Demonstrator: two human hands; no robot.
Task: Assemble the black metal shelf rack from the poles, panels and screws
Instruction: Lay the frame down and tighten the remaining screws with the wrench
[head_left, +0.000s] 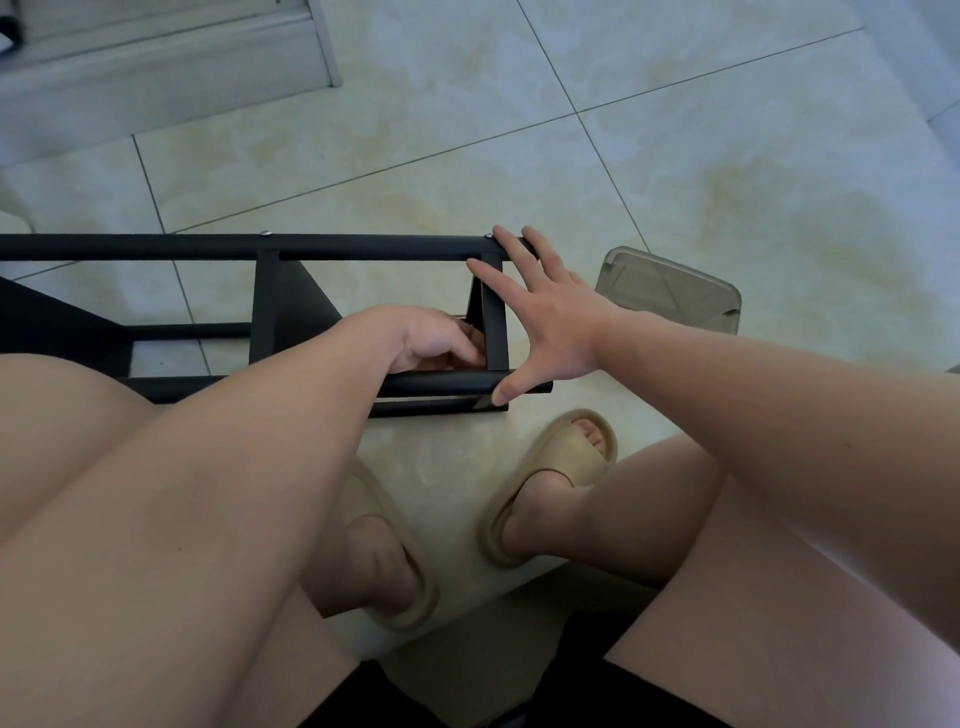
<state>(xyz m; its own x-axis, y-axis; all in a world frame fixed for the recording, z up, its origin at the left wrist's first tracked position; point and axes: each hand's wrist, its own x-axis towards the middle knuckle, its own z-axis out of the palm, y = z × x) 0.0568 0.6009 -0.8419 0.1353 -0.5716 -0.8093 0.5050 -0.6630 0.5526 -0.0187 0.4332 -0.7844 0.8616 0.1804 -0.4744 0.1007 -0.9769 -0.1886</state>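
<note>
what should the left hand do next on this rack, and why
Probably tighten the joint at the near corner of the end panel. The left hand is curled inside the rack there, its hold hidden, and the right hand spreads from far pole to near pole, bracing them. The far pole already shows a screw above this panel.

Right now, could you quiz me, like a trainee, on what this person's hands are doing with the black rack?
1. True or false: the right hand lies spread open across the end of the black rack.
2. Where is the left hand? A) reaching inside the rack's frame B) resting on a sandal C) flat on the tiles
3. Fill in: ___ silver screw heads show on the far pole.
Key: 1 true; 2 A; 3 two.
</note>
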